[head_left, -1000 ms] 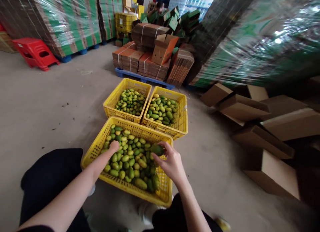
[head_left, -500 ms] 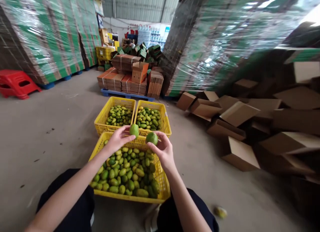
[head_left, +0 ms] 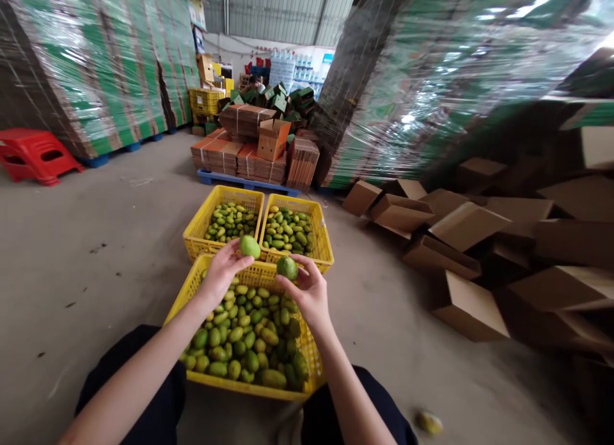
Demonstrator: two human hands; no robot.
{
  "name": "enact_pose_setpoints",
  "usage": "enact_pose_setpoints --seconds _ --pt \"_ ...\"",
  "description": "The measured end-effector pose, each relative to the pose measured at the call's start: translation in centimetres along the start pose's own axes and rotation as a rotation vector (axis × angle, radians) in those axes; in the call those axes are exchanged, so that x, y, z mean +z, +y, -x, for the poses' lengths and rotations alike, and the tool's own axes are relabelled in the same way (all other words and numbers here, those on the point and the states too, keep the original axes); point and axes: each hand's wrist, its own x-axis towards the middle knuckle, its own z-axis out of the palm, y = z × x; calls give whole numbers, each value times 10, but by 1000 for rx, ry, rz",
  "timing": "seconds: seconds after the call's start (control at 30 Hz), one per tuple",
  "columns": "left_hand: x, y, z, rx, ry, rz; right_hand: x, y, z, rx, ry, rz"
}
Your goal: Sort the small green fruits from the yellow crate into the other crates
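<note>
My left hand (head_left: 225, 272) pinches a light green, lemon-like fruit (head_left: 250, 247) between thumb and fingertips. Another one, a darker green lemon-like fruit (head_left: 286, 268), is gripped by my right hand (head_left: 310, 288). Both are held up over the far edge of a yellow plastic crate (head_left: 249, 386), slightly apart from each other. Inside that crate lies a heap of green and yellowish oval fruit (head_left: 240, 335). Behind it, side by side, stand a left yellow crate (head_left: 199, 236) and a right yellow crate (head_left: 322, 231), both holding similar fruit.
Flattened cardboard boxes (head_left: 261, 170) are stacked on a blue pallet (head_left: 247, 181) ahead. Open cartons (head_left: 467, 226) lie piled at right. Film-wrapped stacks (head_left: 119, 68) rise on both sides. A red stool (head_left: 36, 152) stands left; one fruit (head_left: 428, 422) lies on the floor. A person (head_left: 256, 84) is far back.
The left fruit has moved slightly left and up and has turned in my fingers. My right hand and its fruit have shifted a little left. Both fruits are still held.
</note>
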Motion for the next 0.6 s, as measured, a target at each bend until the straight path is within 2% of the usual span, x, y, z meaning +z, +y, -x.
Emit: enact_pose_setpoints --seconds 0.1,0.2,0.5,0.6 --pt "-3 5 -3 -31 -6 158 3 0 0 -30 -7 31" --pt "-4 2 -4 -49 -4 212 4 -2 1 -64 -30 97" --pt "8 5 15 141 -252 -1 6 -4 5 -169 35 96" --pt "8 4 14 138 -244 -62 7 -6 5 -169 39 20"
